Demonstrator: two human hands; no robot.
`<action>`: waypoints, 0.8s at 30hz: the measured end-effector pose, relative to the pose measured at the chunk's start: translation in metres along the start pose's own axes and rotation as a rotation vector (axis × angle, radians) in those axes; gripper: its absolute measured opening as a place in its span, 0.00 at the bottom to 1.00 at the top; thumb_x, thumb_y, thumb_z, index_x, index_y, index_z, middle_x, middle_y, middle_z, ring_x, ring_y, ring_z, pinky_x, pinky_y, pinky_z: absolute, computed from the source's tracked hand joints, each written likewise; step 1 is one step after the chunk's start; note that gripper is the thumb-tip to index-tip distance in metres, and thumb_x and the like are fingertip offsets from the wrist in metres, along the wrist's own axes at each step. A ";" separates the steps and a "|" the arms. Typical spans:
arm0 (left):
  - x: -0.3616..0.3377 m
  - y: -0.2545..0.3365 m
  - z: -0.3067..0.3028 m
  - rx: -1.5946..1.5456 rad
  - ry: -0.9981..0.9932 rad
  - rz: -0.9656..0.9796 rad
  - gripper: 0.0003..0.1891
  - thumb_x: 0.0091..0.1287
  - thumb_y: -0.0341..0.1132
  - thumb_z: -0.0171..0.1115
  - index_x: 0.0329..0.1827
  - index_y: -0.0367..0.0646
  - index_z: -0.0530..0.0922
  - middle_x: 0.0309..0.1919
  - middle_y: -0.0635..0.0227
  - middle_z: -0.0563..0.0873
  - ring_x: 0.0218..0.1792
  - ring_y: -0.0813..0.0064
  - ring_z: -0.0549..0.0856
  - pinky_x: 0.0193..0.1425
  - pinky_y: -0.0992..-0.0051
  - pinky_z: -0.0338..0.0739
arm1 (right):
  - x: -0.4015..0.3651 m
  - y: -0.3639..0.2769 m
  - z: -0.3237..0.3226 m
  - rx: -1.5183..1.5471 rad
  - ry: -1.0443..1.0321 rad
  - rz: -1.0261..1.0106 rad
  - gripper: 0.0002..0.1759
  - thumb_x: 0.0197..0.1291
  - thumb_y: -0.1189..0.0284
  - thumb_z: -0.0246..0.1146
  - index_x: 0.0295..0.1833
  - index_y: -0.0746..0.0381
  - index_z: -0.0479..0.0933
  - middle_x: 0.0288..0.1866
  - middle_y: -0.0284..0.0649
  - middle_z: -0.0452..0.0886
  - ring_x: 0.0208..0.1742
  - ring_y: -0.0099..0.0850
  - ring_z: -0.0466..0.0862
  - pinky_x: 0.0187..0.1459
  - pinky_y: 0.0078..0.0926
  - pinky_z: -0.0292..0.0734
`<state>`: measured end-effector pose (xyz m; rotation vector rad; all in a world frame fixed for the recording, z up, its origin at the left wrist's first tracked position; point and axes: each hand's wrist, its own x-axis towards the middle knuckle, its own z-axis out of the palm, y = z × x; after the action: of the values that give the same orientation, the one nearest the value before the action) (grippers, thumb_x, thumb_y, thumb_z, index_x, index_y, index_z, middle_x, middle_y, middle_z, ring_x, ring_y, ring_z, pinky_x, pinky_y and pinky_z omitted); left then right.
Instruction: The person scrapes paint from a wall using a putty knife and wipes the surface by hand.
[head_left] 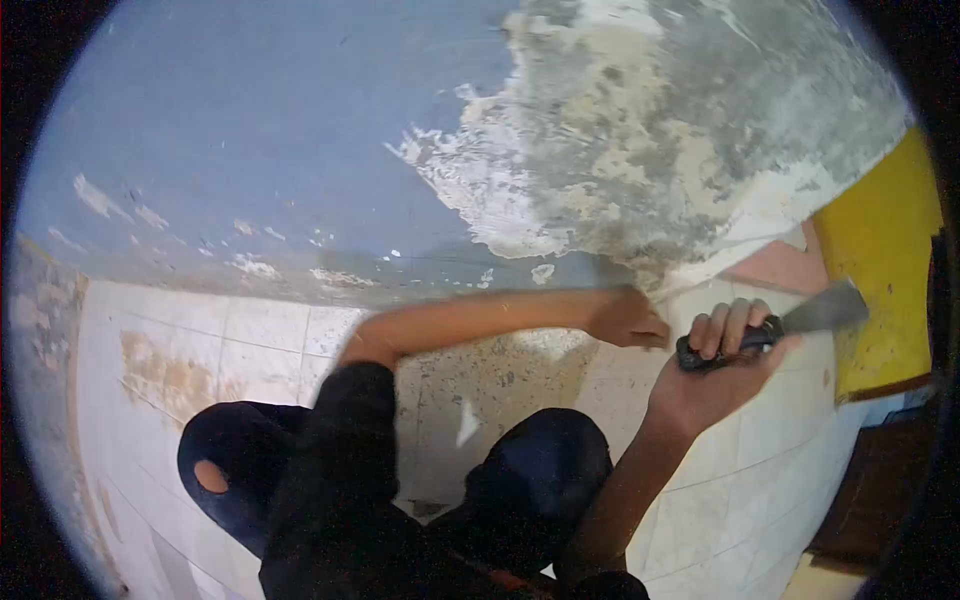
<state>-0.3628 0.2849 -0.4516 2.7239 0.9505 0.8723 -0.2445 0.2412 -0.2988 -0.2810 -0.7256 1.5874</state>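
My right hand (718,372) is wrapped around the black handle of a scraper (826,308). Its wide metal blade points right and slightly up, away from the wall. Beside it, to the left, my left hand (626,320) is held near the foot of the wall with its fingers curled in; I see nothing in them. In front of me is the blue wall (250,130). Its paint is gone over a large rough patch (640,130) of grey and white plaster at the upper right, and smaller chips mark its lower edge.
White floor tiles (265,335) run along the wall, with brownish dust and paint debris (500,375) between my knees (545,460). To the right stand a yellow surface (885,270) and a dark brown wooden object (880,490). Another worn wall (45,370) borders the left side.
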 end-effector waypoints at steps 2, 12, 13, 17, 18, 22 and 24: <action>0.022 0.020 -0.009 -0.331 0.364 -0.225 0.09 0.64 0.38 0.52 0.34 0.41 0.74 0.26 0.64 0.79 0.30 0.65 0.80 0.33 0.70 0.73 | 0.002 0.012 0.007 -0.163 0.060 0.084 0.22 0.66 0.51 0.43 0.30 0.58 0.63 0.15 0.28 0.55 0.14 0.19 0.56 0.17 0.17 0.55; -0.027 0.088 -0.064 -1.094 0.862 0.012 0.42 0.64 0.62 0.42 0.68 0.35 0.48 0.53 0.58 0.69 0.41 0.74 0.76 0.46 0.72 0.72 | -0.027 0.009 0.040 -1.272 -0.557 0.056 0.11 0.61 0.69 0.57 0.40 0.68 0.73 0.12 0.31 0.69 0.14 0.16 0.68 0.17 0.15 0.62; -0.036 0.090 -0.073 -1.047 0.825 -0.057 0.38 0.65 0.58 0.42 0.66 0.34 0.51 0.52 0.59 0.70 0.40 0.74 0.75 0.46 0.72 0.71 | -0.018 0.017 0.042 -1.369 -0.710 0.000 0.14 0.59 0.67 0.59 0.39 0.68 0.72 0.13 0.33 0.70 0.15 0.19 0.70 0.18 0.17 0.63; -0.064 0.101 -0.105 -0.808 0.945 -0.360 0.20 0.69 0.43 0.42 0.53 0.34 0.68 0.47 0.59 0.75 0.39 0.71 0.75 0.48 0.72 0.70 | 0.001 0.069 0.022 -1.387 -0.856 0.066 0.13 0.56 0.70 0.59 0.42 0.69 0.71 0.28 0.38 0.75 0.29 0.24 0.75 0.29 0.21 0.70; -0.074 0.102 -0.110 -0.729 0.955 -0.461 0.17 0.69 0.40 0.43 0.47 0.35 0.73 0.47 0.58 0.75 0.41 0.69 0.75 0.48 0.72 0.70 | 0.002 0.084 0.009 -1.388 -0.957 -0.273 0.12 0.56 0.71 0.57 0.41 0.69 0.71 0.30 0.39 0.75 0.31 0.24 0.75 0.31 0.22 0.71; -0.106 0.095 -0.137 -0.389 1.030 -0.285 0.14 0.65 0.35 0.46 0.33 0.34 0.77 0.45 0.54 0.78 0.42 0.65 0.77 0.49 0.72 0.70 | -0.017 0.134 -0.003 -1.060 -1.059 -0.679 0.13 0.54 0.69 0.51 0.40 0.66 0.72 0.33 0.44 0.76 0.34 0.36 0.76 0.37 0.31 0.69; -0.118 0.091 -0.141 -0.260 0.979 -0.231 0.13 0.63 0.34 0.48 0.30 0.33 0.77 0.40 0.55 0.80 0.38 0.64 0.79 0.46 0.71 0.72 | -0.037 0.167 -0.035 -0.988 -0.871 -0.594 0.15 0.54 0.66 0.52 0.39 0.68 0.71 0.32 0.43 0.76 0.32 0.34 0.76 0.34 0.29 0.68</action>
<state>-0.4687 0.1320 -0.3651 1.8405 1.1154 2.1432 -0.3524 0.2166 -0.4338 -0.0382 -2.0428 0.6195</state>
